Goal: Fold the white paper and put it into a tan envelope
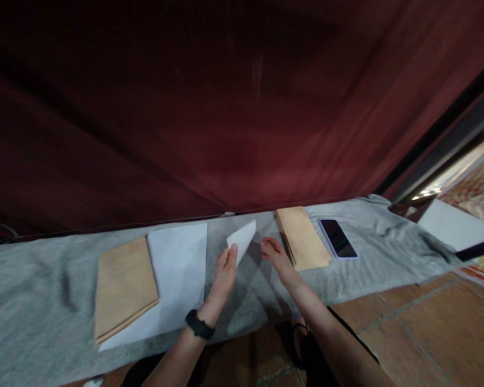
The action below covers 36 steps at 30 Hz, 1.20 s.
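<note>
A folded sheet of white paper (242, 236) is held up in my left hand (225, 269), the thumb lying over its near edge. My right hand (274, 253) is empty, its fingers bent and apart, just left of a stack of brown envelopes (304, 239). Flat white paper (181, 269) lies left of my left wrist. On its left part rests another small pile of brown envelopes (125, 279).
Grey cloth (371, 231) covers the long narrow surface. A phone with a purple case (339, 239) lies right of the envelope stack. Dark red fabric (234, 134) hangs directly behind. Brown floor tiles (431, 322) show below the front edge.
</note>
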### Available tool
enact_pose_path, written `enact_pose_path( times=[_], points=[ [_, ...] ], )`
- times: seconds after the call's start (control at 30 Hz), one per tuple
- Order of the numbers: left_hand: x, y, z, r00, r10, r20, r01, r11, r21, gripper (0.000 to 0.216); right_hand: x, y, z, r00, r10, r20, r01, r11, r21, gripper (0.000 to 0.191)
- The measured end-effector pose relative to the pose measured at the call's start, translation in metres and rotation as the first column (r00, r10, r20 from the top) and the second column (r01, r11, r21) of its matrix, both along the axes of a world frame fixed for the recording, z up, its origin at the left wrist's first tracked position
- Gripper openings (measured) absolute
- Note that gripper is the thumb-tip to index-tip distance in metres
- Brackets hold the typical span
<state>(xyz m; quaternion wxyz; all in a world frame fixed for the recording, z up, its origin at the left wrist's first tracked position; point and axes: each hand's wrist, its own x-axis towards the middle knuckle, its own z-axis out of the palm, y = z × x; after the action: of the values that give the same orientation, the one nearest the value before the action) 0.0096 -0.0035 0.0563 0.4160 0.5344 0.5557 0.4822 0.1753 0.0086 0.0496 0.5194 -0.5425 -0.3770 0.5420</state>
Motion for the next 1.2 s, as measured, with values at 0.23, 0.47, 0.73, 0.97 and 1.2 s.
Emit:
enact_pose_path(
  times=[0.23, 0.47, 0.73, 0.97, 1.2],
  points=[
    [-0.002, 0.005, 0.002, 0.845, 0.064, 0.531, 0.02, 0.988, -0.152, 0.051, -0.005, -0.006, -0.008, 0.975, 0.083, -0.208, -0.098, 0.993, -0.064, 0.043],
    [-0.03, 0.012, -0.01, 0.861, 0.2, 0.468, -0.085, 0.963, -0.255, 0.046, 0.007, 0.009, -0.017, 0.982, 0.071, 0.175, -0.076, 0.997, 0.025, 0.024],
    [-0.043, 0.012, -0.017, 0.996, 0.057, 0.064, -0.038, 0.964, -0.265, 0.018, 0.021, 0.017, -0.024, 0.791, 0.003, 0.612, -0.104, 0.986, 0.131, 0.031],
    [-0.039, 0.008, -0.025, 0.991, -0.054, -0.125, 0.013, 0.951, -0.308, 0.005, 0.015, 0.01, -0.021, 0.48, -0.188, 0.857, -0.121, 0.953, 0.277, 0.043],
    [-0.039, 0.011, -0.026, 0.967, -0.082, -0.24, 0.011, 0.958, -0.286, 0.005, -0.034, -0.024, -0.034, 0.412, -0.054, 0.909, -0.505, 0.817, 0.277, 0.045]
  ],
)
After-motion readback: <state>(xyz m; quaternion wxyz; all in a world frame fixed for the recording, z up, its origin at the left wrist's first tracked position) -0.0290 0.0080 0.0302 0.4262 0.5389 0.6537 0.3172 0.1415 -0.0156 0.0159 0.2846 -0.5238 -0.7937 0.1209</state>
